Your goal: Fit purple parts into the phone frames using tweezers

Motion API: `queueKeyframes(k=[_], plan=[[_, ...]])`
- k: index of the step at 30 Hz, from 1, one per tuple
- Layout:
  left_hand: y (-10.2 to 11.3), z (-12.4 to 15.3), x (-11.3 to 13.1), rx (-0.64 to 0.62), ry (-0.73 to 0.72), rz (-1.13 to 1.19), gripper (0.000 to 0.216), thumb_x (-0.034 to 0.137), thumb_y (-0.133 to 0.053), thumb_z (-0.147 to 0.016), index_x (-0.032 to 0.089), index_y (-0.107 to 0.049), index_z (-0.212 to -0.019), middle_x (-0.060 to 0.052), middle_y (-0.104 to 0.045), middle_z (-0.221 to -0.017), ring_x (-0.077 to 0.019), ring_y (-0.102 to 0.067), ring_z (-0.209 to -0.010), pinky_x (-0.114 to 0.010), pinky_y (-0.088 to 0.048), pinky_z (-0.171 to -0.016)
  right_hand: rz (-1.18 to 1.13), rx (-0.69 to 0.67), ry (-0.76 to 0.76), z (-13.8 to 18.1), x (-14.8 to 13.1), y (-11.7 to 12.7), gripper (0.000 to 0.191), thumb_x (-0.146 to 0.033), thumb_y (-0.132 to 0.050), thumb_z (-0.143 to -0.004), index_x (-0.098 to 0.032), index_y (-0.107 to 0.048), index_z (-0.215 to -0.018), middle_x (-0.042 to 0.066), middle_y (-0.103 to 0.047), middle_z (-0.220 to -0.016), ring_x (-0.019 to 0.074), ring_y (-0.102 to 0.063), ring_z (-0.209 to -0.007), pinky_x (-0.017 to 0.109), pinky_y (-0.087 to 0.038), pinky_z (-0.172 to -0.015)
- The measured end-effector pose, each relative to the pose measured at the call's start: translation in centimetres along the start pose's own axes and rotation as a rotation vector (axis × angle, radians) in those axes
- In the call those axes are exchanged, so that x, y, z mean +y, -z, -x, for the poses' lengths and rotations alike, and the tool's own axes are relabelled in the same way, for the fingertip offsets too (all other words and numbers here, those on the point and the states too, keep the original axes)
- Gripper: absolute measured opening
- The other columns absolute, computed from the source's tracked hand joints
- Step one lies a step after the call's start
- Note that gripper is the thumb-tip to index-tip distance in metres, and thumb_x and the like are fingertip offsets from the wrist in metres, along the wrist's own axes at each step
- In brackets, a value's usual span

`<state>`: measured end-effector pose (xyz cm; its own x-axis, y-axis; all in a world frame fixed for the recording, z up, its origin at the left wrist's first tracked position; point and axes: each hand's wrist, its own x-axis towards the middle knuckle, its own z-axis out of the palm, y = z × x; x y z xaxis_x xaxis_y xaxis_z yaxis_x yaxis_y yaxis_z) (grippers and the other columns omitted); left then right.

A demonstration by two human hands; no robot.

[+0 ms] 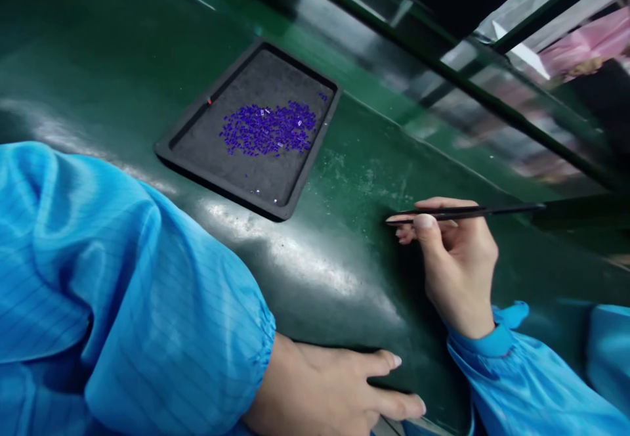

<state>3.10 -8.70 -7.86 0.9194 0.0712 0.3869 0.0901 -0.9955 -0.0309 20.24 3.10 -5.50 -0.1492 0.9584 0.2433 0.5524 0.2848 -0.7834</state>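
My right hand (455, 262) is closed in a pinch on black tweezers (467, 213), which lie level above the green bench with their tips pointing right. A black tray (197, 130) sits up and left of that hand, apart from it, holding a heap of small blue-violet parts (268, 129). My left hand (339, 390) rests flat at the bench's near edge, fingers stretched out to the right, holding nothing. Both arms wear blue striped sleeves.
The green bench top (354, 180) is glossy with scuffed patches. A dark green rail (492, 104) runs diagonally across the back right, with blurred pink and white things behind it.
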Motion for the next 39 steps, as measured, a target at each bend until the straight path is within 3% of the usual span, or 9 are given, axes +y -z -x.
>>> queueKeyframes(k=[3,6,12,20,23,28,35,39], plan=[[0.2,-0.1,-0.4,-0.085,-0.039,0.071,0.025,0.053,-0.075,-0.061,0.033,-0.061,-0.059,0.009,-0.073,-0.104,-0.0205,-0.041,-0.144,-0.046,-0.037,-0.117,0.051,-0.031,0.03,0.1,-0.3,0.1,0.02,-0.04,-0.064,-0.095,-0.024,-0.058,-0.105,0.004,-0.072,-0.084,0.0171,-0.066,-0.067,0.032,-0.058,-0.063],[0.5,-0.2,-0.7,-0.16,-0.076,0.099,0.018,0.052,-0.074,-0.065,0.038,-0.071,-0.075,0.013,-0.072,-0.113,-0.021,-0.036,-0.147,-0.048,-0.035,-0.119,0.043,-0.066,0.026,0.1,-0.5,0.3,0.017,-0.038,-0.064,-0.095,-0.024,-0.059,-0.103,0.004,-0.072,-0.085,0.0173,-0.067,-0.069,0.032,-0.059,-0.065],[0.8,-0.4,-0.7,-0.231,-0.106,0.069,0.018,0.049,-0.068,-0.074,0.041,-0.073,-0.089,0.014,-0.069,-0.12,-0.0202,-0.032,-0.149,-0.047,-0.033,-0.12,0.043,-0.104,-0.006,0.3,-0.5,1.3,0.017,-0.038,-0.065,-0.094,-0.022,-0.062,-0.101,0.004,-0.073,-0.085,0.018,-0.068,-0.069,0.034,-0.06,-0.066],[0.9,-0.3,-0.9,-0.184,-0.102,0.029,0.024,0.053,-0.067,-0.075,0.045,-0.075,-0.096,0.014,-0.069,-0.12,-0.0198,-0.035,-0.148,-0.046,-0.036,-0.119,0.086,-0.122,0.012,0.2,-0.3,1.6,0.017,-0.038,-0.066,-0.093,-0.022,-0.066,-0.1,0.004,-0.071,-0.085,0.0169,-0.065,-0.068,0.032,-0.058,-0.065],[0.7,-0.2,-0.9,-0.178,-0.1,0.027,0.026,0.054,-0.068,-0.072,0.045,-0.076,-0.095,0.015,-0.069,-0.12,-0.02,-0.035,-0.147,-0.045,-0.036,-0.119,0.083,-0.134,0.031,0.1,-0.2,1.7,0.014,-0.035,-0.065,-0.094,-0.022,-0.066,-0.099,0.004,-0.071,-0.085,0.0158,-0.064,-0.068,0.03,-0.057,-0.064],[0.3,0.0,-0.5,-0.064,-0.046,0.044,0.019,0.051,-0.071,-0.067,0.043,-0.076,-0.084,0.013,-0.072,-0.113,-0.0216,-0.041,-0.144,-0.045,-0.036,-0.117,0.092,-0.147,0.037,0.0,-0.2,1.8,0.013,-0.035,-0.064,-0.094,-0.022,-0.066,-0.098,0.003,-0.07,-0.085,0.0154,-0.063,-0.067,0.03,-0.056,-0.064],[0.4,-0.1,-0.5,-0.1,-0.062,0.075,0.018,0.05,-0.073,-0.068,0.042,-0.076,-0.084,0.011,-0.072,-0.113,-0.0219,-0.04,-0.145,-0.046,-0.037,-0.118,0.086,-0.161,0.054,0.1,0.1,1.9,0.012,-0.033,-0.063,-0.095,-0.022,-0.065,-0.1,0.003,-0.07,-0.087,0.0144,-0.063,-0.068,0.028,-0.055,-0.064],[0.4,-0.2,-0.8,-0.103,-0.087,0.092,0.018,0.051,-0.065,-0.075,0.044,-0.077,-0.085,0.012,-0.072,-0.113,-0.0225,-0.04,-0.144,-0.047,-0.037,-0.117,0.1,-0.173,0.075,0.1,0.4,1.9,0.015,-0.035,-0.063,-0.096,-0.022,-0.065,-0.103,0.003,-0.071,-0.086,0.0147,-0.064,-0.069,0.028,-0.056,-0.064]])
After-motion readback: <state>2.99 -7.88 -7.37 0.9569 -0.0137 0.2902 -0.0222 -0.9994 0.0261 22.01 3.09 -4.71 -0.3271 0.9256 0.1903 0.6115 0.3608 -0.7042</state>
